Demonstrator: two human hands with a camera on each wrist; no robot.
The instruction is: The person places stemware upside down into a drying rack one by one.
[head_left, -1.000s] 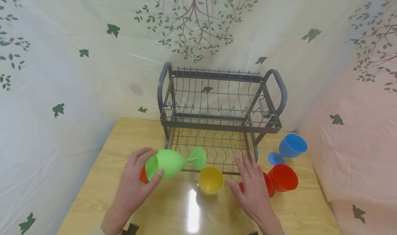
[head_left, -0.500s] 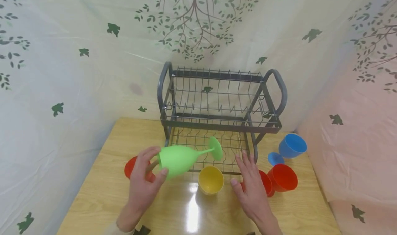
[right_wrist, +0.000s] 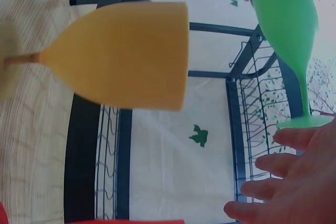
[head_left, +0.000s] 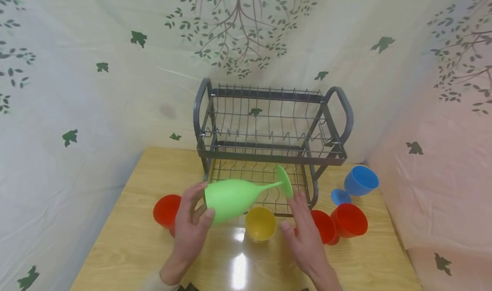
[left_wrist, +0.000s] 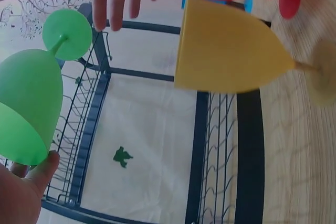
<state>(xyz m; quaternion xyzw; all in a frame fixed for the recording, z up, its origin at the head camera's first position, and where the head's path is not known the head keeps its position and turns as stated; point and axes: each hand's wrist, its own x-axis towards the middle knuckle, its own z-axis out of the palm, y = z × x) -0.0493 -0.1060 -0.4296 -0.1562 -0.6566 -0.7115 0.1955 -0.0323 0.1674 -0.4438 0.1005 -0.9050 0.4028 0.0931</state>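
My left hand [head_left: 192,227] grips a green plastic goblet [head_left: 232,197] at its rim, thumb and fingers on either side. The goblet hangs above the table, tipped on its side, stem and foot pointing right. My right hand [head_left: 305,231] is stretched out with straight fingers beside the goblet's foot. In the right wrist view the index finger [right_wrist: 294,137] lies right by that foot; contact is hard to tell. Between the hands stands an upright yellow goblet [head_left: 260,225], also seen large in the left wrist view. Part of a red goblet [head_left: 323,227] shows behind my right hand.
A dark two-tier dish rack [head_left: 273,156] stands at the table's back. Another red goblet [head_left: 349,220] and a blue goblet [head_left: 361,181] are on the right. One more red goblet [head_left: 166,210] is left of my left hand. A printed cloth [head_left: 96,112] surrounds the wooden table [head_left: 127,240].
My left hand has moved right with the green goblet, bringing its foot up to my right hand and uncovering the left red goblet. My right hand has shifted only slightly.
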